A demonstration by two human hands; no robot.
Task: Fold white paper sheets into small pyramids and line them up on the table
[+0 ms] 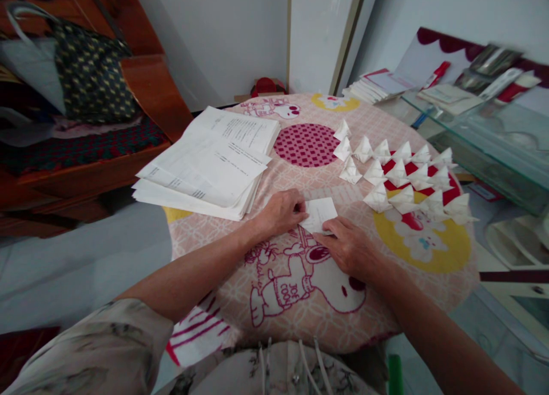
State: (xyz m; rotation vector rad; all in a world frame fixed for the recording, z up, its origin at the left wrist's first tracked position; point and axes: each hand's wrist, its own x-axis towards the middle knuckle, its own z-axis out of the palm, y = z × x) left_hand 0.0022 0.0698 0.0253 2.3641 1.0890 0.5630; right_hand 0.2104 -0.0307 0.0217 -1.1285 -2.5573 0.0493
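A small folded white paper (319, 214) lies on the pink cartoon-print cloth (300, 292) that covers the round table. My left hand (283, 211) rests on the paper's left edge with its fingers curled and pressing down. On the paper's lower right edge, my right hand (349, 247) lies with its fingers together, pressing it flat. A stack of printed white sheets (210, 166) sits to the left of my left hand. Several folded white paper shapes (403, 175) stand in rows at the right of the table.
A wooden bench (86, 155) with a dark patterned bag (92, 69) stands at the left. A glass-topped table (484, 120) with booklets and packets is at the right. A white wall and door panel are behind the table.
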